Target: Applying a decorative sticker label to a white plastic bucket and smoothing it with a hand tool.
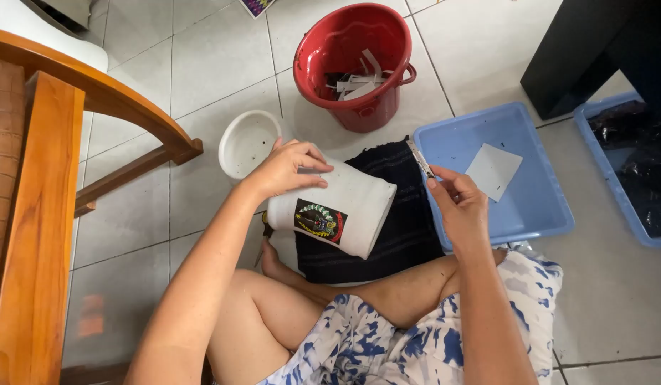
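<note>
White plastic jug point(337, 207), lying tilted on a dark cloth point(395, 214) over the person's lap, carries a coloured emblem sticker point(320, 219) on its side. Judging by the setup, the jug should be pinned firmly so it cannot roll, and the blade kept shallow and angled away from the holding fingers. Left hand point(286, 170) is pressed over the jug's upper wall, fingers spread, wrist bent down. Right hand point(459, 207) pinches a small craft knife point(420, 158), its tip raised over the blue tray point(537, 207).

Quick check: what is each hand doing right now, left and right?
Left hand: closed over the top of the white container, holding it tilted on its side.
Right hand: pinching a small blade-like tool between thumb and fingers.
</note>
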